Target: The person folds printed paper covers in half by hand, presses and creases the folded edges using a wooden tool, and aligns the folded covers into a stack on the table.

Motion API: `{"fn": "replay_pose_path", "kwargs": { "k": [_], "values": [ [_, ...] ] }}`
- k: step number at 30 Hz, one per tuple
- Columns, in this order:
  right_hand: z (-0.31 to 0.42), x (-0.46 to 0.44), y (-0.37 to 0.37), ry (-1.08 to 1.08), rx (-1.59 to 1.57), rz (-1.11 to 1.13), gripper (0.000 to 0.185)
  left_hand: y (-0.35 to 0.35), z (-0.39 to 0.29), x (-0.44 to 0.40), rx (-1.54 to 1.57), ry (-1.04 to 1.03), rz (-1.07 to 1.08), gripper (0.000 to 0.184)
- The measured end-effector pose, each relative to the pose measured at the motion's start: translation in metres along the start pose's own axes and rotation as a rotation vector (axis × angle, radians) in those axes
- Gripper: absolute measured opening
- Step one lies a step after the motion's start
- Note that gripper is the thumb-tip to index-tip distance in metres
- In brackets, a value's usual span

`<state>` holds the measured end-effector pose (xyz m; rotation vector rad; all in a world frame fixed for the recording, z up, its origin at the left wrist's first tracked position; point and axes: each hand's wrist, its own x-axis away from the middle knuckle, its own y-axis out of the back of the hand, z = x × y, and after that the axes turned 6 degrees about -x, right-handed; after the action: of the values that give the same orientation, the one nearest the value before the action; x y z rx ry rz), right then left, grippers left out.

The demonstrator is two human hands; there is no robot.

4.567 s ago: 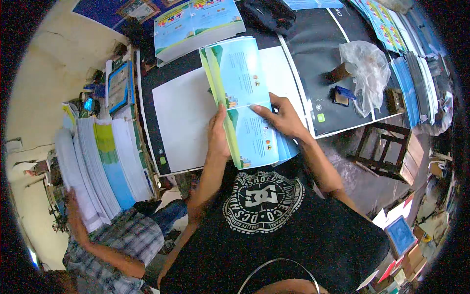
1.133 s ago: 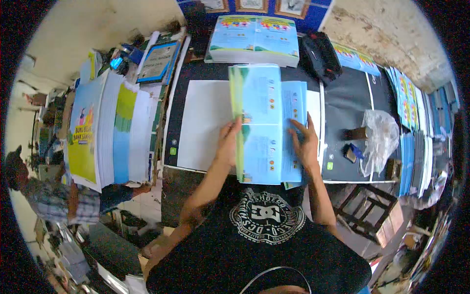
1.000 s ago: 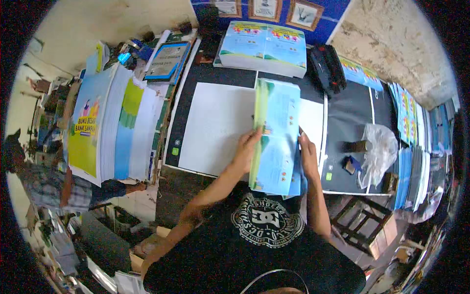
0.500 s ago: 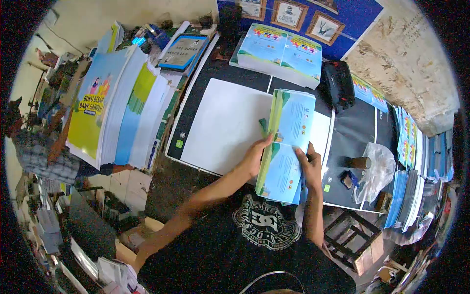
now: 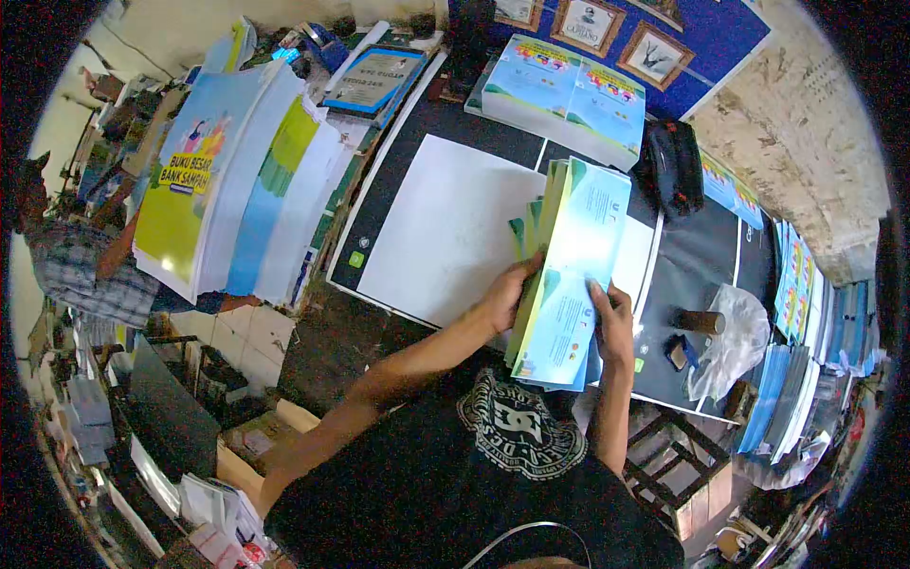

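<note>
A bundle of folded blue and green printed sheets (image 5: 580, 256) is held tilted above the table, close to my chest. My left hand (image 5: 517, 289) grips its left edge, with the fingers partly hidden behind the paper. On the right edge, my right hand (image 5: 611, 322) has its thumb on the printed face and its fingers round the side. Loose green-cornered sheets fan out at the bundle's left. Beneath it lies a large white sheet (image 5: 445, 218) on the black table surface (image 5: 389, 194).
A tall printed stack (image 5: 559, 95) stands at the back, beside a black bag (image 5: 675, 166). At right are a brown cylinder (image 5: 701, 321), a plastic bag (image 5: 735, 341) and more stacks. Big stacks (image 5: 204, 180) stand left, near a person in plaid (image 5: 90, 270). A wooden stool (image 5: 678, 465) is lower right.
The view has turned, so the table appears more tilted. The bundle sits slightly further right in view, and its left-side sheets are more fanned out. Both hands keep hold of it.
</note>
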<state>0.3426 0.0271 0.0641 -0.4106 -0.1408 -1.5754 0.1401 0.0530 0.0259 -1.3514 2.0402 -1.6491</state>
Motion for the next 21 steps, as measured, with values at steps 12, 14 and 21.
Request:
{"fn": "replay_pose_path", "kwargs": {
  "k": [12,14,21],
  "values": [
    [-0.011,0.002,0.005,-0.074,0.062,-0.056,0.043,-0.002,-0.002,0.012,-0.293,-0.301,-0.263,0.034],
    [-0.03,-0.006,0.026,-0.135,0.019,-0.099,0.041,-0.007,-0.021,0.029,-0.34,-0.307,-0.281,0.033],
    [-0.013,0.002,-0.006,0.619,0.531,-0.258,0.044,-0.002,-0.043,0.048,-0.272,-0.303,-0.254,0.035]
  ]
}}
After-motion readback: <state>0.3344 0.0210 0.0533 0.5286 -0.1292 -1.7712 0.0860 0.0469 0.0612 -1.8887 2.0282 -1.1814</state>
